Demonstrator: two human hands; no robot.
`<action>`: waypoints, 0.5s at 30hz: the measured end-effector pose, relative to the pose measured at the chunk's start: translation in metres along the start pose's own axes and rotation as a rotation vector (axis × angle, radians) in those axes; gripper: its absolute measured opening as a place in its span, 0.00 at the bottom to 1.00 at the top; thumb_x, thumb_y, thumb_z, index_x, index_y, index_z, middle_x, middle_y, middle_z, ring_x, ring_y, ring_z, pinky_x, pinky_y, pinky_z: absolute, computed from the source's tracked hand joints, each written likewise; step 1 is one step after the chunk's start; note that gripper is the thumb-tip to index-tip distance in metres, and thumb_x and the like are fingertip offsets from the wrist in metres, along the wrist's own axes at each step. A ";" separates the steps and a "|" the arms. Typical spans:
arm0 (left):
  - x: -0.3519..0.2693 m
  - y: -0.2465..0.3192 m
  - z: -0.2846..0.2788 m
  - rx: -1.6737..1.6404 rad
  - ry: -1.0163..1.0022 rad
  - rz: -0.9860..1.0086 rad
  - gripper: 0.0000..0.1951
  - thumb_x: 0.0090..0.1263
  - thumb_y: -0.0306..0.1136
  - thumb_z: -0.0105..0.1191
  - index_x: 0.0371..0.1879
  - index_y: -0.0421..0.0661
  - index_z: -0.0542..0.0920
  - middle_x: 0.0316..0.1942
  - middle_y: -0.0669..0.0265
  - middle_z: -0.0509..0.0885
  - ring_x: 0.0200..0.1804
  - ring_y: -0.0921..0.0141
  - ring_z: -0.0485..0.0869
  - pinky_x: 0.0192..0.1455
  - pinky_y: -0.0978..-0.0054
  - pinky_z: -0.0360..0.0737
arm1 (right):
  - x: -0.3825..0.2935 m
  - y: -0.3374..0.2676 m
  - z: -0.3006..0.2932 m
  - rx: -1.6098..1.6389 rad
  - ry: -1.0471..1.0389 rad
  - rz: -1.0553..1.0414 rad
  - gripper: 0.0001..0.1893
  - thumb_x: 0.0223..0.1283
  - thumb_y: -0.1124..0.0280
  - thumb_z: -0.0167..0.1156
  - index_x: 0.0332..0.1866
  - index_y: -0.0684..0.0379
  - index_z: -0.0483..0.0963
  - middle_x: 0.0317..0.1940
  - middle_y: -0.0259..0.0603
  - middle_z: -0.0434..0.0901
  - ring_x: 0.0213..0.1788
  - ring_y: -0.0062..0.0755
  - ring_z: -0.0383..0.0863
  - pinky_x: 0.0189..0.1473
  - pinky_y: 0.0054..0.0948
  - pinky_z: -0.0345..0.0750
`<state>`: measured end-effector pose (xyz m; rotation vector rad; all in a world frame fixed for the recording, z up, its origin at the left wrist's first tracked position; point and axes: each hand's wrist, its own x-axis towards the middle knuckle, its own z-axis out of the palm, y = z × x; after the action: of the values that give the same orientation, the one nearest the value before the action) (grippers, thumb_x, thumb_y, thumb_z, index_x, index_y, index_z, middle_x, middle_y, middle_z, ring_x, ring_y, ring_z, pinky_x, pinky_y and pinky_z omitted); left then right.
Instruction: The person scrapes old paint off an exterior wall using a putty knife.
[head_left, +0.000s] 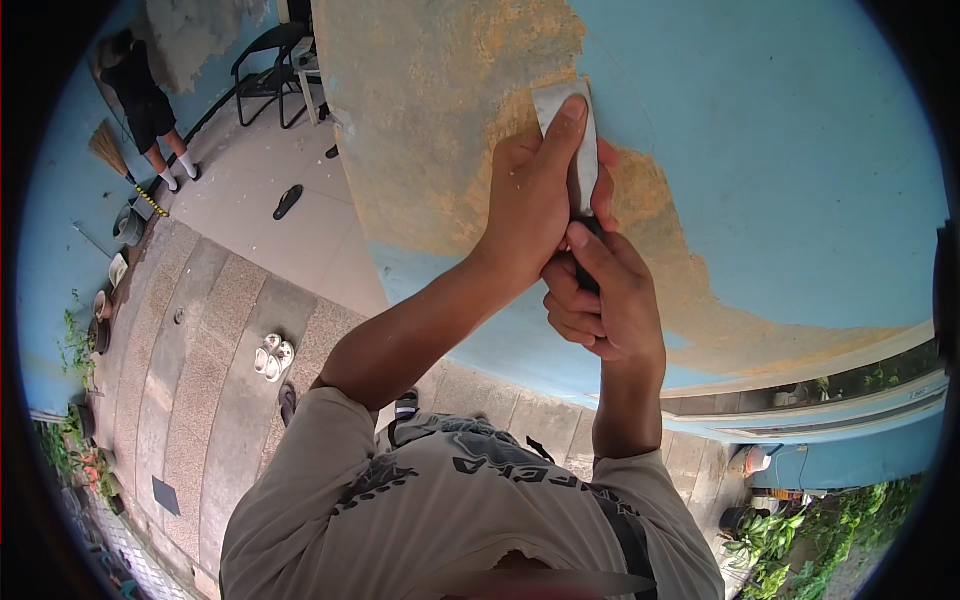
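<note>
A putty knife (582, 176) with a wide metal blade and a dark handle is held in both my hands, its broad edge up against a painted wall (742, 150). My left hand (534, 180) grips the blade, thumb pressed flat along its face and fingers behind it. Around the dark handle, lower down, closes my right hand (607, 292). The blade's edge lies near the border between blue paint and a bare, rough patch of grey and orange-brown plaster (435, 127). Part of the handle is hidden by my fingers.
A co-worker (146, 97) stands at another wall, upper left, near a black chair (271, 79) and a straw broom (111, 148). White clogs (274, 358) and a black flip-flop (288, 202) lie on the floor. Potted plants (761, 536) stand lower right. A window ledge (810, 365) runs at right.
</note>
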<state>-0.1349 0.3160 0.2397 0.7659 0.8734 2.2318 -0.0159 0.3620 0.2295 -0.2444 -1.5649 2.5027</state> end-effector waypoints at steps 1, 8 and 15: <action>0.001 0.002 0.002 0.003 0.003 0.014 0.25 0.77 0.55 0.45 0.29 0.42 0.77 0.12 0.66 0.73 0.13 0.74 0.74 0.20 0.76 0.79 | 0.003 -0.006 0.004 0.001 -0.005 -0.008 0.14 0.76 0.60 0.46 0.34 0.57 0.64 0.12 0.25 0.55 0.08 0.12 0.50 0.09 0.19 0.49; 0.000 -0.004 -0.002 0.003 -0.014 -0.014 0.25 0.78 0.52 0.43 0.28 0.41 0.78 0.13 0.65 0.76 0.15 0.74 0.76 0.18 0.78 0.74 | 0.004 -0.002 0.000 0.029 0.011 -0.005 0.15 0.75 0.59 0.48 0.33 0.56 0.63 0.12 0.25 0.55 0.08 0.12 0.50 0.08 0.19 0.48; -0.002 -0.004 -0.004 0.027 -0.011 -0.013 0.27 0.78 0.53 0.43 0.27 0.40 0.78 0.13 0.65 0.76 0.15 0.74 0.76 0.19 0.77 0.74 | 0.002 0.002 0.003 0.078 0.032 0.002 0.15 0.75 0.60 0.47 0.31 0.56 0.63 0.12 0.25 0.55 0.08 0.12 0.50 0.08 0.19 0.49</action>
<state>-0.1348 0.3149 0.2338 0.7819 0.9025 2.2070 -0.0188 0.3587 0.2287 -0.2739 -1.4523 2.5415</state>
